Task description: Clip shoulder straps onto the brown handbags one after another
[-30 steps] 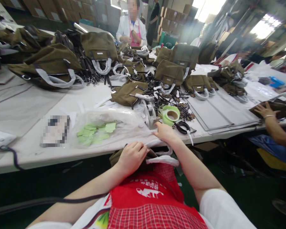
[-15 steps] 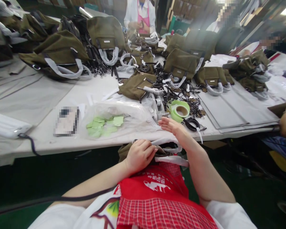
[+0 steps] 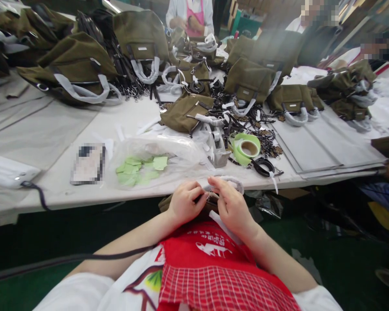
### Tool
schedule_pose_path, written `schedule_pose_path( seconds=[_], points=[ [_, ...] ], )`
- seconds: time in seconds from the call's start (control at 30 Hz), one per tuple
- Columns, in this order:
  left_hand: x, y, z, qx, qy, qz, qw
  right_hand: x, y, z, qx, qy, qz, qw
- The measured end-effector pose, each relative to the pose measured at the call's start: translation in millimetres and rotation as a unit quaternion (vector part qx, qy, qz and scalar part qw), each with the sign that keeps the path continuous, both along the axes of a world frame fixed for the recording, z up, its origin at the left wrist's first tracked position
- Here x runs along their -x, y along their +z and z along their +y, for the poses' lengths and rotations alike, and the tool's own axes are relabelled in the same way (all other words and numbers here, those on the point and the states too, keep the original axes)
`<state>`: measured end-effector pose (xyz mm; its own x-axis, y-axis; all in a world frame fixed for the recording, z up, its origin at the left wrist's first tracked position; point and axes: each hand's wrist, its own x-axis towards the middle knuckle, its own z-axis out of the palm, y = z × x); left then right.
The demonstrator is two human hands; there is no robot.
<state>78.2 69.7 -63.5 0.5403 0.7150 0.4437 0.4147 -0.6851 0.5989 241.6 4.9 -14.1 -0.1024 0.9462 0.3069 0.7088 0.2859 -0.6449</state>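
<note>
An olive bag (image 3: 167, 202) with white-wrapped handles (image 3: 231, 182) lies in my lap, against a red apron, just below the table edge. My left hand (image 3: 185, 201) is curled closed on the bag's top. My right hand (image 3: 232, 204) sits beside it, fingers bent and pinching at the same spot of the bag. Most of the bag is hidden under both hands.
On the white table (image 3: 52, 134) lie a plastic bag of green tags (image 3: 142, 166), a tape dispenser (image 3: 218, 149), a green tape roll (image 3: 245, 147), black straps (image 3: 264, 166) and many olive bags (image 3: 71, 69). Other people work at the far side and right.
My right hand drew back from the table near the tape dispenser and came down onto the bag in my lap beside the left hand. The view tilted down slightly.
</note>
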Motion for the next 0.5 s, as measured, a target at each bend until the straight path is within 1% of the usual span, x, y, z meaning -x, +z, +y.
schedule_pose_path(
  seconds=[0.07, 0.13, 0.2, 0.27, 0.3, 0.37, 0.47, 0.5],
  points=[
    [-1.8, -1.3, -2.8, -0.004, -0.008, 0.003, 1.0, -1.3, -1.1, -5.8, -0.021, -0.012, -0.02, 0.999],
    [-3.9, -1.2, -2.1, 0.015, 0.003, 0.001, 1.0, -3.3, 0.3, -8.7, -0.04, -0.02, -0.041, 0.998],
    [-5.4, 0.7, 3.1, 0.064, 0.024, -0.002, 0.998, -4.7, 3.0, -9.4, -0.047, -0.024, -0.05, 0.997],
    [-5.7, 3.6, 11.7, 0.133, 0.029, -0.003, 0.991, -4.7, 5.7, -8.5, -0.033, -0.032, -0.058, 0.997],
    [-5.5, 5.0, 16.3, 0.165, 0.022, -0.002, 0.986, -4.1, 6.7, -7.5, -0.014, -0.039, -0.062, 0.997],
    [-4.5, 6.7, 24.1, 0.213, 0.003, -0.003, 0.977, -1.9, 6.9, -4.5, 0.053, -0.043, -0.059, 0.996],
    [-2.8, 6.0, 29.5, 0.237, -0.006, -0.002, 0.972, 1.4, 1.7, 0.8, 0.179, -0.03, 0.005, 0.983],
    [-2.4, 5.2, 29.7, 0.238, -0.004, -0.002, 0.971, 2.1, -1.3, 2.4, 0.208, -0.028, 0.032, 0.977]
  ],
)
